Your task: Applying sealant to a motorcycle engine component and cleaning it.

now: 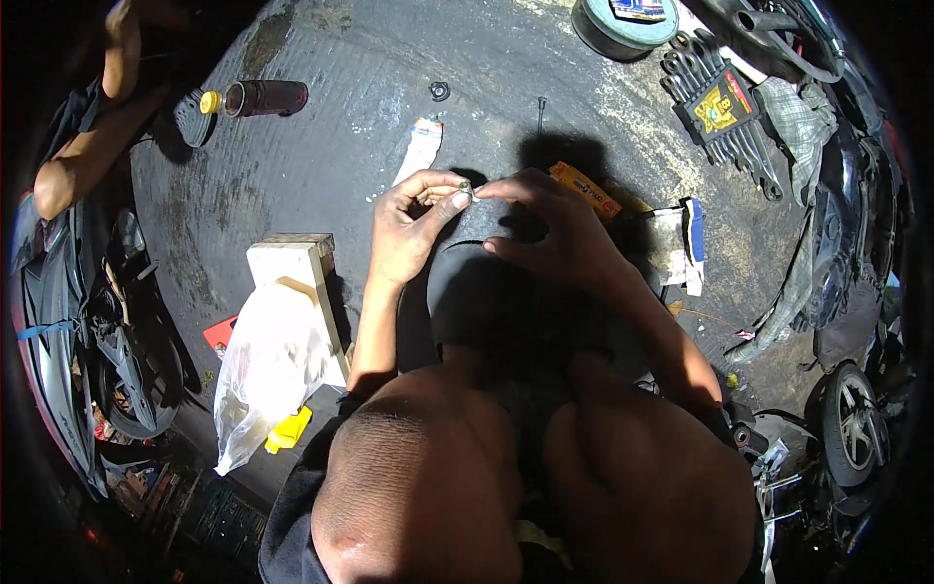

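Note:
My left hand (411, 229) pinches a small metal part (464, 195) between thumb and fingers, near the centre of the view. My right hand (540, 224), mostly in shadow, reaches to that part with a fingertip, its thumb held apart lower down. Beneath both hands is a dark grey rounded object (457, 282) that I cannot make out clearly. A white tube or packet (422, 146) lies just beyond my left hand. An orange box (585, 190) lies behind my right hand, beside a worn white-and-blue box (681, 248).
A bottle (268, 97), small black part (439, 91), thin rod (541, 115), round tin (623, 29) and wrench set (720, 107) surround me. Plastic bag (272, 370) against wooden block (292, 248), left. Another person's arm (83, 165), far left. Motorbike parts (136, 370) and wheel (856, 423) line the sides.

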